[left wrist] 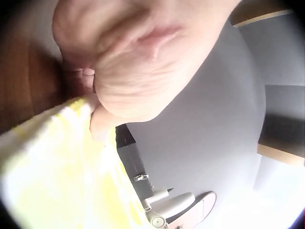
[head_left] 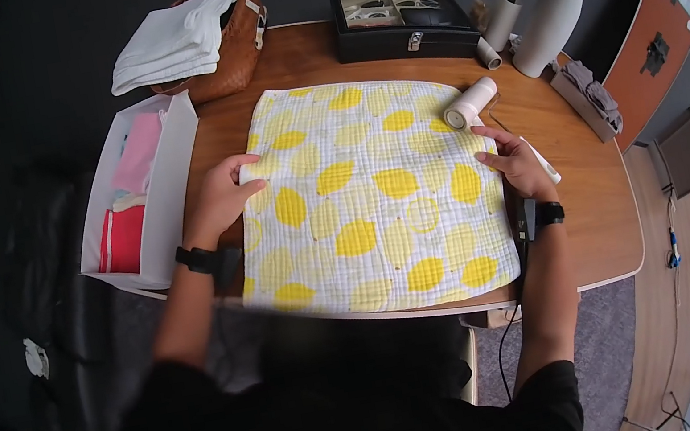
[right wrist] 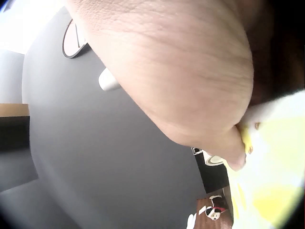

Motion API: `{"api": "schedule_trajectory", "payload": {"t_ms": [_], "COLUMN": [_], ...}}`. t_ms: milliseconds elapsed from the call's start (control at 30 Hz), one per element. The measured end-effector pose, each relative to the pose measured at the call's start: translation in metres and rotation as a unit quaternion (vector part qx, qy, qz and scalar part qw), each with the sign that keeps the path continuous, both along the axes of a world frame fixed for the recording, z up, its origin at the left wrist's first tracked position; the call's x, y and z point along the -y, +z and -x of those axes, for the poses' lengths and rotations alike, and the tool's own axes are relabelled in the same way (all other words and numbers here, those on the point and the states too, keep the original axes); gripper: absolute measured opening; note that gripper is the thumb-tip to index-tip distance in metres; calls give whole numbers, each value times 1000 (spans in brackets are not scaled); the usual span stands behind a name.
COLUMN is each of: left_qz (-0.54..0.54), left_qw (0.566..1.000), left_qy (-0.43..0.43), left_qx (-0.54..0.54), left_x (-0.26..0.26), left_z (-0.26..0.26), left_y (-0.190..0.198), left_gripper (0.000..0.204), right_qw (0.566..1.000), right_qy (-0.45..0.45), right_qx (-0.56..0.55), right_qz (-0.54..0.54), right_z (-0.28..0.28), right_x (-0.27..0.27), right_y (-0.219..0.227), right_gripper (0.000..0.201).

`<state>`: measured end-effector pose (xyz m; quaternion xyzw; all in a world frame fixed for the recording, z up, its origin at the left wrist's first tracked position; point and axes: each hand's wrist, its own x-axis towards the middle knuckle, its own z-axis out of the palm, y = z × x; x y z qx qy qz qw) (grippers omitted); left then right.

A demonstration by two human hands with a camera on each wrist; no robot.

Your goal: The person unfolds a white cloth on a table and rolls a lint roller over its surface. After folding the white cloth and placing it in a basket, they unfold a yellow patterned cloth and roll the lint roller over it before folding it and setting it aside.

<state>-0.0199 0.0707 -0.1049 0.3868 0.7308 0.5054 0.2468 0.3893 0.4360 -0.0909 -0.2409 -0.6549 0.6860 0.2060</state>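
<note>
Fingers of the left hand (head_left: 223,201) and right hand (head_left: 520,167) pinch opposite side edges of a square, white, crinkled fabric cloth printed with yellow lemons (head_left: 357,204), spread over the brown wooden worktop (head_left: 588,240). It should handle light, limp and grippy, hardly fragile; side edges or corners offer the best hold.

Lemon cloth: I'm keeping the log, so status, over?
Left hand and right hand holding opposite side edges. Lemon cloth spread over table. Pale cylinder at far right corner, contact unclear.
</note>
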Motion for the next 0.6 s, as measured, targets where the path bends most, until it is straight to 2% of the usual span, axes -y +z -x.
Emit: {"api": "schedule_trajectory", "payload": {"t_ms": [67, 167, 233, 267, 333, 367, 433, 467, 533, 567, 600], "left_qz": [2, -13, -43, -56, -82, -101, -138, -167, -221, -265, -308], "left_qw": [999, 993, 987, 976, 942, 936, 922, 899, 844, 858, 868], "left_qy": [10, 42, 77, 86, 103, 115, 140, 135, 127, 103, 79], "left_qx": [-50, -113, -132, -191, -308, -317, -335, -382, -472, -428, -382], "left_x": [0, -1, -4, -6, -10, -12, -11, -6, 9, 18, 29], "left_z": [2, 9, 9, 6, 1, -4, -11, -14, -24, -30, -37], "left_y": [1, 3, 13, 23, 46, 56, 77, 91, 119, 130, 139], "left_gripper": [40, 30, 24, 22, 19, 18, 16, 16, 17, 16, 16], "right_qw": [999, 993, 982, 975, 956, 936, 896, 872, 831, 807, 814], "right_qy": [-21, -104, -143, -162, -209, -230, -264, -280, -288, -289, -277], "right_qx": [-12, -52, -116, -148, -102, -79, -87, -90, -172, -211, -242], "right_qz": [-22, -20, -30, -34, -181, -255, -346, -390, -445, -469, -449], "right_z": [1, 4, 10, 12, 8, 7, -1, -8, -25, -36, -47], "right_x": [-1, 1, 3, 5, 1, 0, 8, 15, 29, 39, 55], "right_y": [-4, -4, -2, -1, 3, 9, 24, 35, 56, 67, 80], "right_gripper": [47, 45, 44, 43, 43, 42, 41, 41, 38, 37, 37]}}
